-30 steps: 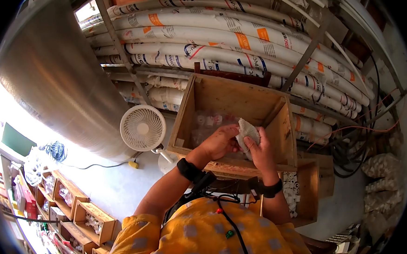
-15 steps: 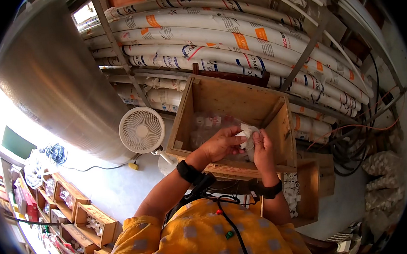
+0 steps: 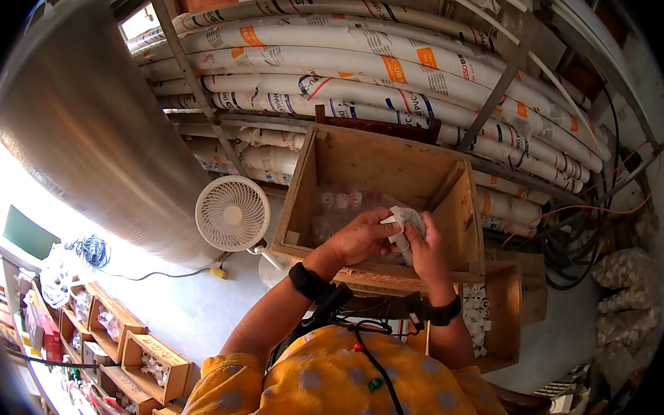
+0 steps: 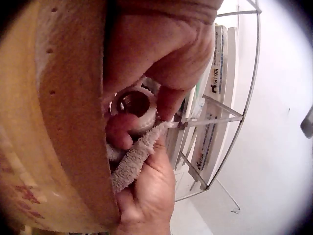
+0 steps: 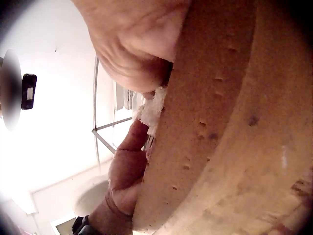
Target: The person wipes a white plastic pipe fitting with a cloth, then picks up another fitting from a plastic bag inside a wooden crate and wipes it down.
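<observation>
Over the near side of a wooden box, my left hand pinches a white round fitting. The left wrist view shows that fitting as a ring with a dark threaded opening, the fingers curled round it. My right hand grips a fuzzy grey-white cloth that lies against the fitting. In the right wrist view the box wall hides much of both hands, and part of the cloth shows between them.
Inside the box lie clear plastic bags. A white fan stands left of it, and an open box of white fittings sits below right. Racked white pipes run behind. Small wooden boxes line the lower left.
The cloth has shifted and folded differently in my right hand. The white fitting, turned at the fingertips, shows less than half a second ago. Both arms have stayed almost in place.
</observation>
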